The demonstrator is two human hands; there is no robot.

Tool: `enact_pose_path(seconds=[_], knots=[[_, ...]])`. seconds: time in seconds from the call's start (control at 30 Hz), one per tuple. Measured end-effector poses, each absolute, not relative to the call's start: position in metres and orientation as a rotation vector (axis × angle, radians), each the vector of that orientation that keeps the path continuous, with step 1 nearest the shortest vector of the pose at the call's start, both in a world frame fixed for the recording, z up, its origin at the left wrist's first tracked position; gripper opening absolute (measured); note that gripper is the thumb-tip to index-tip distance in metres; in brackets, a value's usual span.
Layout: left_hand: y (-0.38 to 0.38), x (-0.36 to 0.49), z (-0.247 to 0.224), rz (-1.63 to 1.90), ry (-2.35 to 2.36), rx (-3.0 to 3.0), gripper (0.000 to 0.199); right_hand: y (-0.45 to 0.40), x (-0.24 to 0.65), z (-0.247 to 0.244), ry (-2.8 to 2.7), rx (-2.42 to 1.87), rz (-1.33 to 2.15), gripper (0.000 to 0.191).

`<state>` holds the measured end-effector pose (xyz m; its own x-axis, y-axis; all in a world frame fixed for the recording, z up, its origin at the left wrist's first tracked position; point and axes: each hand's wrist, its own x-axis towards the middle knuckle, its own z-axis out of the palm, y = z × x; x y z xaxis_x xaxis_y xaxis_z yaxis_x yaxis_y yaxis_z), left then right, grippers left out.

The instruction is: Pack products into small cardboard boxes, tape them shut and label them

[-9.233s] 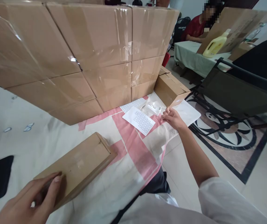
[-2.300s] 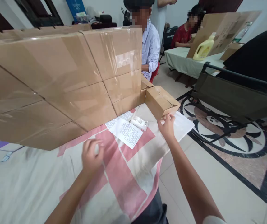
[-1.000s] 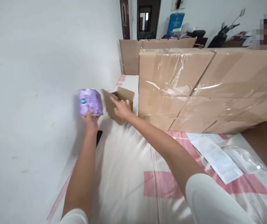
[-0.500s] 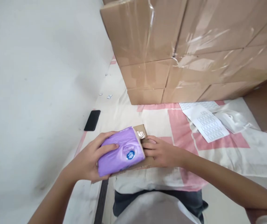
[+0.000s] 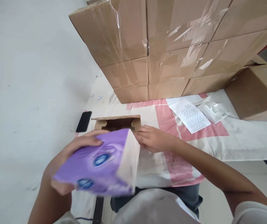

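My left hand (image 5: pixel 82 146) is closed round a purple tissue pack (image 5: pixel 90 169), a soft, blurred block with blue round logos and a whitish end. The pack is tilted and held close to my body, in front of a small open cardboard box (image 5: pixel 117 118). Dark inside, the box has its lid raised at the back, and the pack hides its near part. My right hand (image 5: pixel 150 138) grips the right side of the box, its fingers bent together at the edge.
Tall taped cardboard boxes (image 5: pixel 168 68) form a wall at the back. A black phone (image 5: pixel 84 121) lies left beside the white wall. Sticker sheets (image 5: pixel 190 115) and a white device (image 5: pixel 214 111) in plastic lie right, near an open carton (image 5: pixel 252 93). Pink-and-white cloth (image 5: pixel 161 165) covers the surface.
My left hand has lifted the tissue pack off the cardboard box and drawn it toward me, tilting it. The box's opening and raised lid now show. The view has shifted right.
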<state>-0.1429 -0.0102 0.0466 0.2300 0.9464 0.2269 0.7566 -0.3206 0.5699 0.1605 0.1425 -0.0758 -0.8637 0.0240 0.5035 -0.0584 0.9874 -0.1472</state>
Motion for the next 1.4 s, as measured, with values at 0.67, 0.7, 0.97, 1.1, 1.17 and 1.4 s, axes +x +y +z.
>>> enact_pose_path(seconds=[0.67, 0.7, 0.97, 1.1, 1.17, 1.4], knots=[[0.075, -0.162, 0.004, 0.234, 1.574, 2.398, 0.052, 0.136, 0.155, -0.087, -2.501, 0.088, 0.107, 0.016], [0.078, -0.164, -0.001, 0.169, 1.574, 2.393, 0.051, 0.134, 0.154, -0.088, -2.509, 0.094, 0.102, 0.016], [0.111, -0.148, 0.003, -0.324, 1.256, 2.397, 0.072, 0.127, 0.146, -0.100, -2.443, 0.064, 0.124, 0.016], [0.125, -0.129, -0.002, -0.556, 1.263, 2.434, 0.054, 0.129, 0.142, -0.105, -2.380, 0.022, 0.144, 0.018], [0.126, -0.121, -0.006, -0.685, 1.237, 2.548, 0.042, 0.128, 0.139, -0.107, -2.358, -0.006, 0.169, 0.017], [0.095, -0.108, -0.003, -0.824, 1.142, 2.833, 0.022, 0.116, 0.139, -0.105, -2.394, -0.022, 0.226, 0.019]])
